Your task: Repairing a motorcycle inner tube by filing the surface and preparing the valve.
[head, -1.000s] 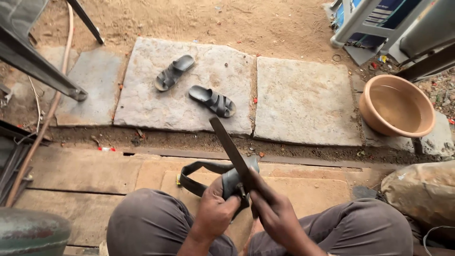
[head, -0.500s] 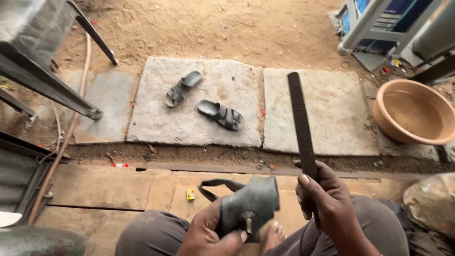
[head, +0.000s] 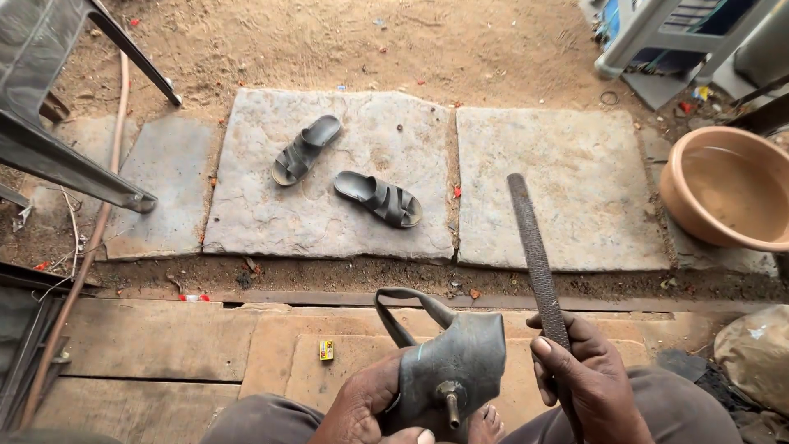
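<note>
My left hand (head: 362,407) grips a folded piece of black rubber inner tube (head: 456,362) with a metal valve stem (head: 450,404) pointing toward me. A loop of the tube (head: 403,308) sticks out at its upper left. My right hand (head: 579,370) holds a long dark metal rasp (head: 532,242) by its lower end, its blade pointing up and away over the stone slabs. The rasp stands clear to the right of the tube, not touching it. My knees fill the bottom edge.
Two black sandals (head: 306,150) (head: 380,198) lie on a stone slab (head: 329,222). A tan basin (head: 727,197) with water stands at right. A small yellow box (head: 326,350) lies on the wooden boards (head: 156,341). Metal chair legs (head: 74,168) and a hose (head: 90,238) are at left, a sack (head: 756,353) at right.
The rasp lay across the tube one second ago; my right hand has lifted it off to the right. My left hand has turned the tube so its valve faces me.
</note>
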